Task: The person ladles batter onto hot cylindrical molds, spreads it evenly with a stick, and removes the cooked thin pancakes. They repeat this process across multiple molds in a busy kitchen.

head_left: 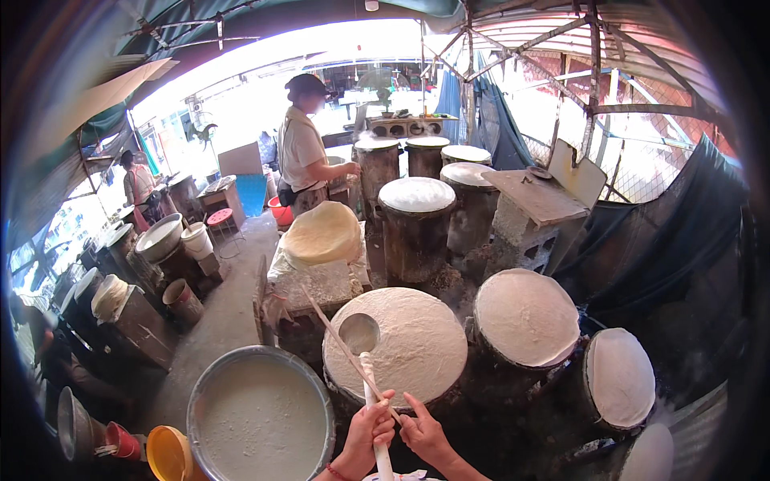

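My left hand is closed round the white-wrapped handle of a ladle. The ladle's round metal bowl rests over a large round pot top covered with a pale, bumpy layer. A thin wooden stick crosses the handle on a slant, its lower end between my hands. My right hand is at that end, the index finger stretched out and the other fingers curled by the stick; its exact grip is partly hidden. Left of my hands stands a wide tub of milky liquid.
More covered round pots stand to the right, and tall drums ahead. A pale rounded stack sits on a block beyond the near pot. A co-worker stands behind it. An orange bucket is at lower left.
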A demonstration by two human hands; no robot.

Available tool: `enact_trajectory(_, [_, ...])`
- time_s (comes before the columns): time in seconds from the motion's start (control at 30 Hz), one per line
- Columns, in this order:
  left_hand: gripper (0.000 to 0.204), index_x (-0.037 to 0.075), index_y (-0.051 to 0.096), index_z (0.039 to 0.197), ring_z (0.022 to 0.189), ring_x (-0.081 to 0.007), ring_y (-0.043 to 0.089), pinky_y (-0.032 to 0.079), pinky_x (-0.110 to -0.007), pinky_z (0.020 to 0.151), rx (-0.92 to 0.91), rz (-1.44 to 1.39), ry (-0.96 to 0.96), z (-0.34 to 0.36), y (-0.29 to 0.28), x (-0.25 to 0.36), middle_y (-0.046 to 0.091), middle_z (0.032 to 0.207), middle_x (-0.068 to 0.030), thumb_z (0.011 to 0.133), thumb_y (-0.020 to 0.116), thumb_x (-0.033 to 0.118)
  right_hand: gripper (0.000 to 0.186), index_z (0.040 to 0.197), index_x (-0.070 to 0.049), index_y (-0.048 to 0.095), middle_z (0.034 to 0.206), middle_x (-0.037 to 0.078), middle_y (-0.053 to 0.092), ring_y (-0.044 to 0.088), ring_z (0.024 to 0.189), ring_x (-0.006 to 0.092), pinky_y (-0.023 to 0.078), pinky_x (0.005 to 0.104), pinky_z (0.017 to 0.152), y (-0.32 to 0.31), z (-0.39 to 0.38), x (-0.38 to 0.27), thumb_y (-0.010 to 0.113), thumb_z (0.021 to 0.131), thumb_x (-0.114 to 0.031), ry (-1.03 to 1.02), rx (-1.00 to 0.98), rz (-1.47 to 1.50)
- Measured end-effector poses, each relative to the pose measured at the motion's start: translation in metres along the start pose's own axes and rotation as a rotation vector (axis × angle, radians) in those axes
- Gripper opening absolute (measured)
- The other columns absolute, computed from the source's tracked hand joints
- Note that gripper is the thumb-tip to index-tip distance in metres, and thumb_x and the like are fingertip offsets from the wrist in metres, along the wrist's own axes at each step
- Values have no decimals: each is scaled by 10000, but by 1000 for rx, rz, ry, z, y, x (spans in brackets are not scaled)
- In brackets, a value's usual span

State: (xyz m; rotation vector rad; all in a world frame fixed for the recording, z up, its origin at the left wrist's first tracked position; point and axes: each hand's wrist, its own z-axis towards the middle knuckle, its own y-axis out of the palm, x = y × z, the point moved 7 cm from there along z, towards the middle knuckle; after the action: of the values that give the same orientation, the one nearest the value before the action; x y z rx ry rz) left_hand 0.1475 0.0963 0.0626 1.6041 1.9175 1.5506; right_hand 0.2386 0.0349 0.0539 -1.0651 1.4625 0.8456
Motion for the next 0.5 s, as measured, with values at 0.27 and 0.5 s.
enact_trajectory(0.27, [180,47,526,1088,452,-19,304,266,-164,358,27,-88,31,1,-18,20,339,634,58,934,554,136,347,1230,-58,526,810,53,629,573,651,99,489,250,589,-128,-161,184,567,896,-140,32,345,-315])
enact_trajectory(0.5, [134,64,507,1062,412,-19,306,297,-166,339,53,-81,32,1,-14,16,340,595,65,956,515,146,380,1275,-87,427,831,71,639,585,640,160,513,291,583,-146,-292,332,546,938,-217,361,275,-246])
